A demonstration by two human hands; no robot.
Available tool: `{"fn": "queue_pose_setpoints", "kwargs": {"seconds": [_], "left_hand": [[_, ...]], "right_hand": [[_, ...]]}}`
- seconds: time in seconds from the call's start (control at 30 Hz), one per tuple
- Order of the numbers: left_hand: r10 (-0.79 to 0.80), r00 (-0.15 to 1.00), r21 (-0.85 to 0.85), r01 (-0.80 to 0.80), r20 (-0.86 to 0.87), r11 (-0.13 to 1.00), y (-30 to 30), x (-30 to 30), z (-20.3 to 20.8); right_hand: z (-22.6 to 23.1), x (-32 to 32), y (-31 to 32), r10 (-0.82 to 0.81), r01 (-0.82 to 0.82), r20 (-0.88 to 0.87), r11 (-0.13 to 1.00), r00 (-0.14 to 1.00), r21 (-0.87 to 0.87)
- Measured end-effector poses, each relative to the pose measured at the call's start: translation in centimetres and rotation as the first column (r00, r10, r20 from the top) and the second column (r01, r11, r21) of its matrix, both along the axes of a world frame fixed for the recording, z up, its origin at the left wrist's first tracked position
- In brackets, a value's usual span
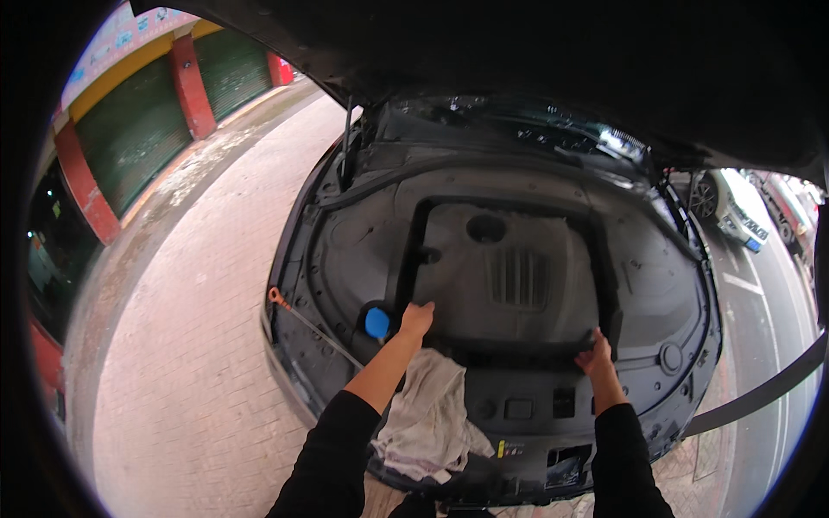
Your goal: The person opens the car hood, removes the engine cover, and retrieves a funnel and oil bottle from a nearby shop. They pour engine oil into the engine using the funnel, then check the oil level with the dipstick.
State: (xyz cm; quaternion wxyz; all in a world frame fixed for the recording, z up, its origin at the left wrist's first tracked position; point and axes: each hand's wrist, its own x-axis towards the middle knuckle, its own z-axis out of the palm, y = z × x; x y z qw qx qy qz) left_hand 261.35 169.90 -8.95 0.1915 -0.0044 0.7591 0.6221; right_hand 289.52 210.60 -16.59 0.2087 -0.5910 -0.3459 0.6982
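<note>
A dark grey plastic engine cover (466, 293), with a round opening and a ribbed panel, sits in the recess of the engine bay. My left hand (418, 320) is closed on its near left corner, fingers curled over the edge. At its near right corner my right hand (596, 354) grips the edge, the fingertips partly hidden. Just left of my left hand is a blue filler cap (376, 323). A crumpled grey-beige rag (429, 414) lies over the front trim, below my left wrist.
A dipstick with an orange ring handle (275, 296) rests on the left trim. Overhead hangs the raised hood (535, 69), with a support strut (347, 142) at the left. Brick paving (190, 328) lies leftward; a white car (734, 207) is on the road at right.
</note>
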Motion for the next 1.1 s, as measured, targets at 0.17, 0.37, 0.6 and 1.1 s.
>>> {"fn": "queue_pose_setpoints", "kwargs": {"seconds": [0.17,0.37,0.6,1.1], "left_hand": [[0.07,0.978,-0.02,-0.067,0.194,0.998,0.3,-3.0,-4.2],[-0.037,0.951,-0.016,0.044,0.306,0.999,-0.7,-3.0,2.5],[-0.314,0.892,0.144,0.282,0.326,0.949,0.5,-6.8,13.9],[-0.236,0.953,0.341,0.161,0.192,0.926,1.0,-12.7,14.2]], "right_hand": [[2.4,-0.3,-0.3,0.162,-0.173,0.14,0.983,0.977,0.064],[7.4,-0.6,0.1,0.095,-0.106,0.092,0.988,0.991,0.116],[12.0,-2.4,7.0,0.065,-0.095,-0.245,0.989,0.967,-0.114],[15.0,-3.9,8.5,0.262,-0.143,-0.26,0.905,0.93,0.4]]}}
